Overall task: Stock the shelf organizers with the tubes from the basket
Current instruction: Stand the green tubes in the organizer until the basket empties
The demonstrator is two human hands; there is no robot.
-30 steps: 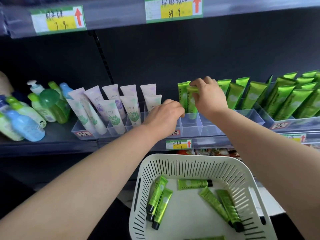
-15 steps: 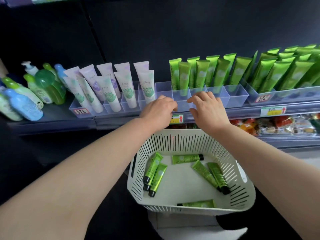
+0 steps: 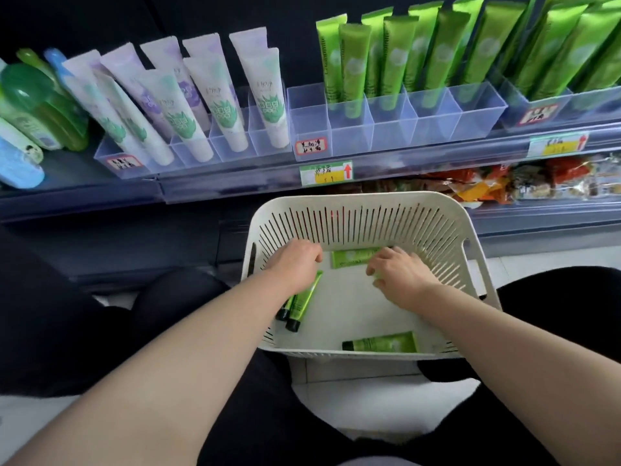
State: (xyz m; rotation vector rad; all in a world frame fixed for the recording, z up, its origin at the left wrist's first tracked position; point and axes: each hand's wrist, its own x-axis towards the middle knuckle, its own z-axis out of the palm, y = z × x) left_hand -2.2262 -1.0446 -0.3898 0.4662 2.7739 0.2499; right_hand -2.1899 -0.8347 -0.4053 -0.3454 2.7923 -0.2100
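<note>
Left hand [image 3: 295,260], right hand [image 3: 398,275] down from organizer [image 3: 393,129] into basket [image 3: 369,210], grips curled over tubes [image 3: 304,297], hold unclear

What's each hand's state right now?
Left hand: curled over a green tube in the basket; grip cannot be told.
Right hand: also curled; grip cannot be told.

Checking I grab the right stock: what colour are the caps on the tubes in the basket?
Black caps on green tubes; head view shows it best.
</note>
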